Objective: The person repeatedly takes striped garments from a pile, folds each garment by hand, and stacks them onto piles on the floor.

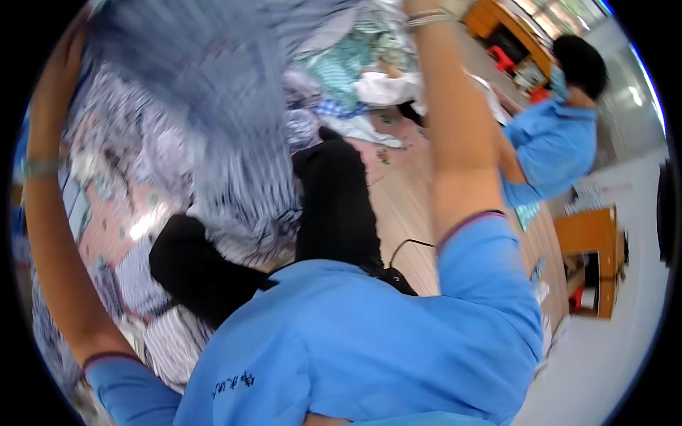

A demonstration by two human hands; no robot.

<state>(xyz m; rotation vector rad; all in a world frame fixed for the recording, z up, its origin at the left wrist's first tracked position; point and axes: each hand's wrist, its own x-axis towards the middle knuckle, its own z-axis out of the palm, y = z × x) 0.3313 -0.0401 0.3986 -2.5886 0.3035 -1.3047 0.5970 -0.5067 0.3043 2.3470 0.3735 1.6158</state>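
Spreading my arms wide around a blurred striped cloth [234, 92].
It hangs over the heaped garments [341, 74] and between my black-clad knees [334, 184]; my left grip [66, 57] is at its upper left edge, my right grip [420, 7] mostly cut off above, and I cannot tell whether either is clamped.

Motion blurs the striped garment [234, 92], perhaps a shirt, cropped by the top edge. That edge cuts off most of the right hand [420, 6]; the left hand [65, 60] is blurred too.
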